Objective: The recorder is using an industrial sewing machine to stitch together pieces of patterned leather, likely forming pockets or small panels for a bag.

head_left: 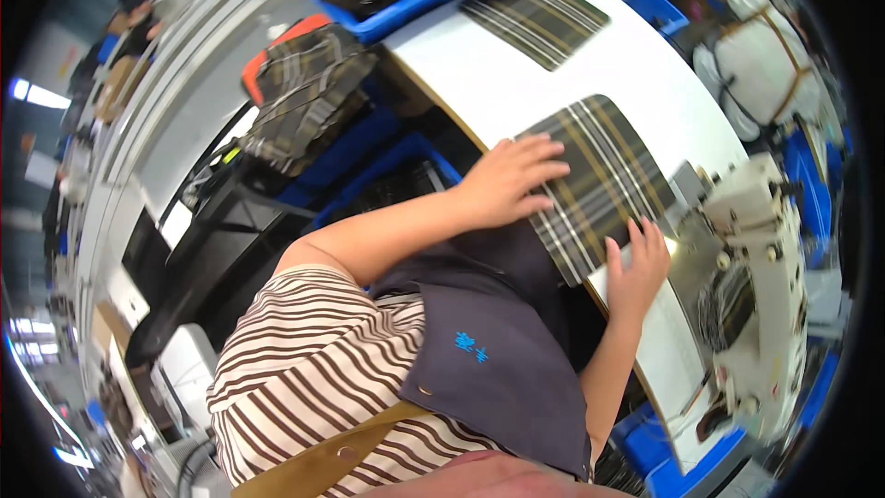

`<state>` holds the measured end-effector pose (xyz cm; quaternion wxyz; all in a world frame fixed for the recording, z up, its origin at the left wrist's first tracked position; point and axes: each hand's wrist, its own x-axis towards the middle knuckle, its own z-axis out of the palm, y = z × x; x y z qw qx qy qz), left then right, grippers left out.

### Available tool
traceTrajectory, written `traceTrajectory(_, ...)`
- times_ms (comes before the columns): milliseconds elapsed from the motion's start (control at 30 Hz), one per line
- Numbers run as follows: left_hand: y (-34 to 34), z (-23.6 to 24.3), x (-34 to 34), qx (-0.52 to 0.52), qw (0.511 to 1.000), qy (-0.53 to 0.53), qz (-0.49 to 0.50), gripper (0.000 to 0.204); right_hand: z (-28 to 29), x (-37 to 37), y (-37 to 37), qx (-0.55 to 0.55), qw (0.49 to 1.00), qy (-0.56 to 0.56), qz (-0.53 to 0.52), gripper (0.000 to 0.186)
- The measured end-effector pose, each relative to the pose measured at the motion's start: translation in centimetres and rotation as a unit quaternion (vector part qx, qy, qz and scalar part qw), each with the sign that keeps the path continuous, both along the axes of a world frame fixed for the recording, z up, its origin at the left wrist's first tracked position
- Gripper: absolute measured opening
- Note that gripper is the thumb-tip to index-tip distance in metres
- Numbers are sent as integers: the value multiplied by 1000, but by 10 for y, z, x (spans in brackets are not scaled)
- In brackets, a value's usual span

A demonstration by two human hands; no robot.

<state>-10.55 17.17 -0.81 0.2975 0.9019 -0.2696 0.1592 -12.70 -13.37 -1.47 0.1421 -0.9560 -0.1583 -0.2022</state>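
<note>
A dark plaid fabric panel with white and yellow stripes lies on the white table, its near edge hanging over the front. My left hand rests on its left part, fingers spread and flat. At the panel's lower right edge is my right hand, thumb and fingers apart, the fingertips touching the cloth. A cream sewing machine stands just to the right, and the panel's right end reaches close to its needle area. Farther back on the table lies a second plaid panel.
A blue bin heaped with dark plaid cloth stands at the back. More plaid pieces are piled over an orange-edged support on the left, near a blue crate. A wrapped white bundle sits at the far right. Blue bins are below the table.
</note>
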Motion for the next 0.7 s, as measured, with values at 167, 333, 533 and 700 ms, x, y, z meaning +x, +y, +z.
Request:
traceTrajectory(167, 131, 0, 6, 61, 946, -69, 312, 55, -1, 2, 4, -18, 1000, 15, 7, 45)
traceTrajectory(333, 248, -8, -13, 145, 806, -141, 556, 53, -4, 1, 3, -13, 1000, 21, -1, 44)
traceTrajectory(533, 313, -2, -28, 33, 782, 89, 616, 36, -6, 2, 5, 3, 1000, 11, 2, 44)
traceTrajectory(700, 245, 84, -22, 22, 855, -163, 491, 22, -3, -1, 3, 25, 1000, 15, 0, 45)
